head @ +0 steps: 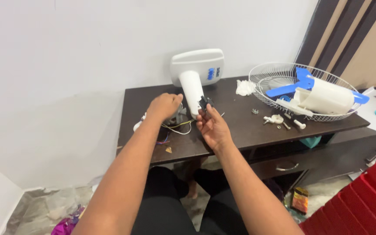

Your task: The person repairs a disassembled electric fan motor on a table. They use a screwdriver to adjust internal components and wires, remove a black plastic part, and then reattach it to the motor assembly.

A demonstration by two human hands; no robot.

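Note:
My left hand (164, 105) rests curled over a grey metal motor part (180, 114) on the dark wooden table (240, 130). My right hand (212, 126) pinches a small black part (205, 102) between fingertips, just in front of the white fan base and neck (195, 76). Thin coloured wires (177, 127) trail on the table between my hands. The motor part is mostly hidden under my left hand.
A white wire fan guard (283, 74) lies at the table's right with blue blades (303, 82) and a white motor housing (323, 96) in it. Small screws and white knobs (277, 119) sit nearby. A crumpled white cloth (244, 88), a red chair (362, 200), and floor litter (300, 199) surround.

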